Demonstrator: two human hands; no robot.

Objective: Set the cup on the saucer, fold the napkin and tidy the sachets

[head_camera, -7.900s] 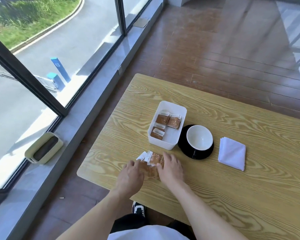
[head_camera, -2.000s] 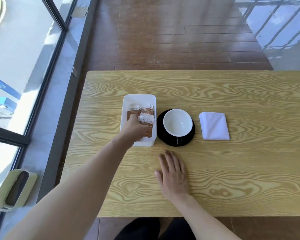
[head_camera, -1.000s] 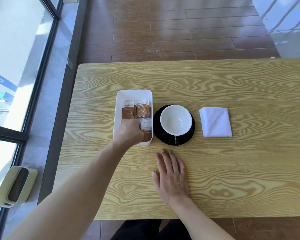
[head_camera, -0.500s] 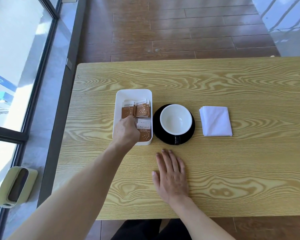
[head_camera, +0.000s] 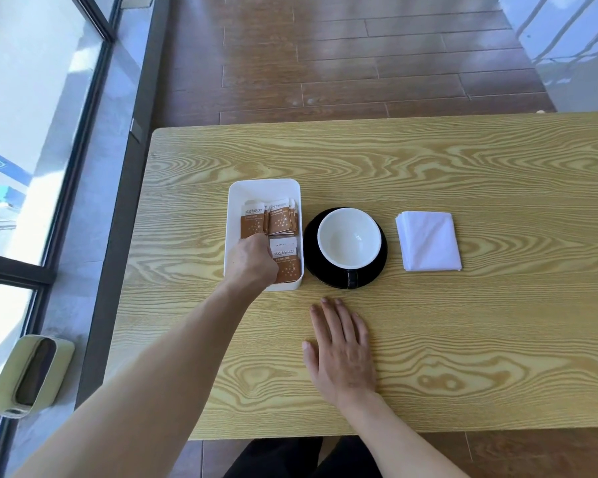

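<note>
White cup (head_camera: 349,238) w/ dark outside sits upright on black saucer (head_camera: 313,257), handle toward the person, cup empty. Brown-and-white sachets (head_camera: 282,220) lie inside white rectangular tray (head_camera: 265,189), just left of saucer, nearly touching it; one group at tray's far half, another stack (head_camera: 288,262) at near right. White napkin (head_camera: 428,240) folded into a square, flat on the wood-grain table (head_camera: 463,339), right of saucer, apart from it. Left hand (head_camera: 252,262) reaches into tray's near half, fingers curled down among the sachets; can't tell if it pinches one, fingertips hidden by back of hand. Right hand (head_camera: 342,353) lies palm-down on table, near side of saucer, fingers straight & close together, holding nothing. Window frame and grey sill at left; wood floor beyond table.
</note>
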